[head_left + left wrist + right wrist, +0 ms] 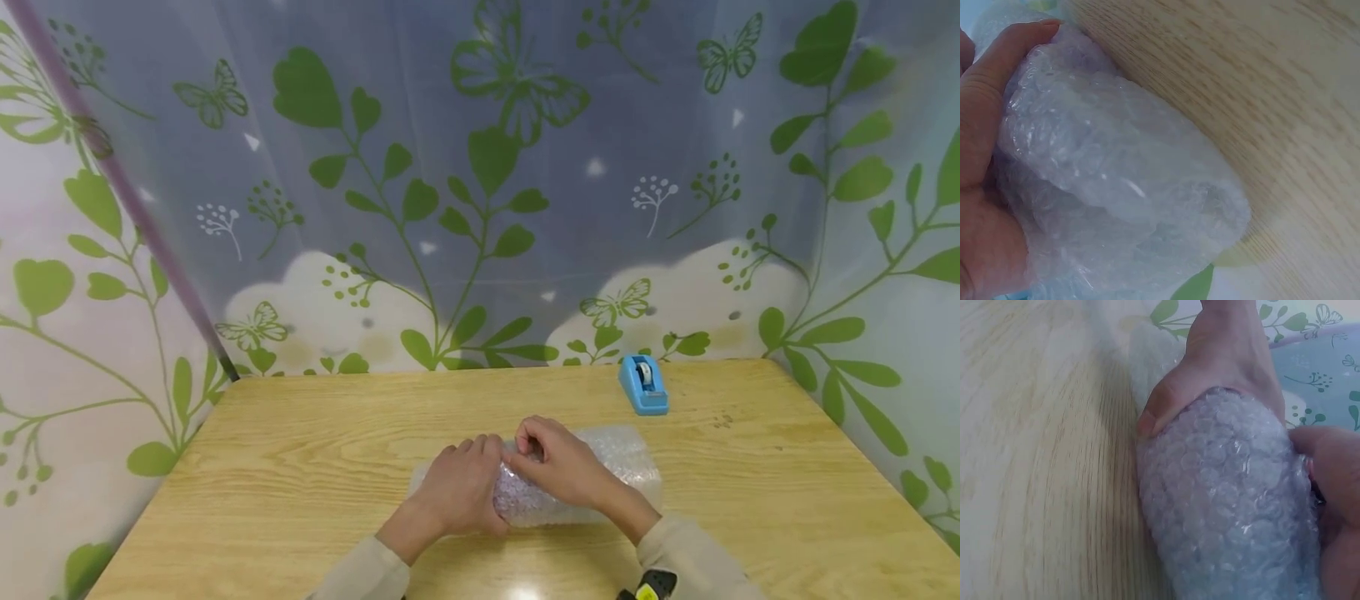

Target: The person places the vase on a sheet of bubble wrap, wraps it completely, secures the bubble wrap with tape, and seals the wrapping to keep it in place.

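Observation:
A roll of clear bubble wrap (525,500) lies across the table in front of me, wrapped round something purplish whose kind I cannot make out. My left hand (459,487) grips it over the top near its left part, thumb on the near side. In the left wrist view, the loose end of the bubble wrap (1141,169) sticks out past that hand as a hollow, crumpled sleeve. Fingers curled, my right hand (566,467) pinches at the far upper edge of the wrap, close beside the left fingertips. In the right wrist view, its thumb (1325,447) meets the wrap's side.
A blue tape dispenser (643,386) stands toward the back right of the wooden table (300,467). Behind the table's far edge hangs a curtain (420,167) printed with leaves and butterflies; similar cloth closes both sides.

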A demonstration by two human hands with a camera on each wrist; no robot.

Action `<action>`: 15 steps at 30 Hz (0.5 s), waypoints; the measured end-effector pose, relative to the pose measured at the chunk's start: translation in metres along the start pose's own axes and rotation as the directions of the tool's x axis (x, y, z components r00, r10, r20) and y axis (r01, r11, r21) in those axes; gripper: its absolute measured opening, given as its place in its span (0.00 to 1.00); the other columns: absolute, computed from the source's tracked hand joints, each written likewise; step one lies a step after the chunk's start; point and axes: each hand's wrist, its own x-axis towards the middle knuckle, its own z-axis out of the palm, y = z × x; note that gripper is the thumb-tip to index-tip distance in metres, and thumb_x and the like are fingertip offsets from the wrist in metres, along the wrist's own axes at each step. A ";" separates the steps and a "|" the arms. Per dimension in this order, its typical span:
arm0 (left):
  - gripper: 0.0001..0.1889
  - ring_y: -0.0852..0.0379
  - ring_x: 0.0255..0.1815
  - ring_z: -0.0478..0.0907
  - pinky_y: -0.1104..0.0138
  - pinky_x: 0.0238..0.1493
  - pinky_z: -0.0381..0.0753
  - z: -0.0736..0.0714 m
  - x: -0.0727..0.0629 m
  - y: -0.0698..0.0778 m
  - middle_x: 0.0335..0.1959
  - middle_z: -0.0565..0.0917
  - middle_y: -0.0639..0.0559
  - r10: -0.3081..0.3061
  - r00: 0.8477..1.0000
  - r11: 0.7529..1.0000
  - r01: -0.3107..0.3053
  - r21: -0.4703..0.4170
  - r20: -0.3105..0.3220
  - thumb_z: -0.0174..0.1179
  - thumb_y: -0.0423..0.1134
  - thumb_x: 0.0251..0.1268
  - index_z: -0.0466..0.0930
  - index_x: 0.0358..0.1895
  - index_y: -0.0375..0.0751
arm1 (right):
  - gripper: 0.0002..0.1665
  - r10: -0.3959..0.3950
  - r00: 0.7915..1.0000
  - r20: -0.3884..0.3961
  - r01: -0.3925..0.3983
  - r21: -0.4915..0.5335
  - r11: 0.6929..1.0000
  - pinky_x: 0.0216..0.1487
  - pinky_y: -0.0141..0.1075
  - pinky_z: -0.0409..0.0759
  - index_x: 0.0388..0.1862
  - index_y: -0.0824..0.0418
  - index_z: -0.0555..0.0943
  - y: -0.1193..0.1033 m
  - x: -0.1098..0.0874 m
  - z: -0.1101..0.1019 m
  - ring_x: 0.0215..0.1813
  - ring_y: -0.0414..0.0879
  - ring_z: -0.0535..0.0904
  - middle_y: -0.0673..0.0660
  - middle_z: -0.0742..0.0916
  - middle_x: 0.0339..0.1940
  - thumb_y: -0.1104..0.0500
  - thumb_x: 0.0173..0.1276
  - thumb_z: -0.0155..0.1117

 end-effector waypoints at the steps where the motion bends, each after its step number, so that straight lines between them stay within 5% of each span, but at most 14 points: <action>1: 0.39 0.60 0.30 0.69 0.65 0.32 0.74 0.000 0.000 0.000 0.31 0.68 0.57 0.001 1.000 1.000 -0.001 -0.012 0.002 0.73 0.61 0.30 0.66 0.44 0.42 | 0.16 0.001 1.000 0.003 -0.001 -0.004 1.000 0.30 0.33 0.69 0.29 0.51 0.68 0.000 0.000 0.000 0.31 0.41 0.67 0.47 0.72 0.27 0.45 0.67 0.62; 9: 0.39 0.60 0.31 0.69 0.65 0.34 0.74 0.000 0.000 -0.002 0.32 0.69 0.57 0.013 1.000 1.000 -0.013 -0.021 0.009 0.72 0.61 0.31 0.65 0.45 0.42 | 0.19 -0.032 0.996 0.087 0.025 0.081 0.996 0.33 0.34 0.69 0.31 0.53 0.68 0.002 0.000 -0.005 0.34 0.42 0.67 0.48 0.72 0.29 0.45 0.61 0.68; 15: 0.40 0.60 0.31 0.68 0.65 0.35 0.75 0.000 0.000 -0.004 0.32 0.69 0.57 0.005 1.000 0.999 -0.005 -0.038 0.016 0.73 0.61 0.31 0.66 0.46 0.42 | 0.22 -0.070 0.993 0.096 0.068 0.021 0.997 0.35 0.33 0.69 0.31 0.51 0.69 -0.001 0.001 -0.006 0.36 0.42 0.67 0.45 0.73 0.31 0.44 0.55 0.72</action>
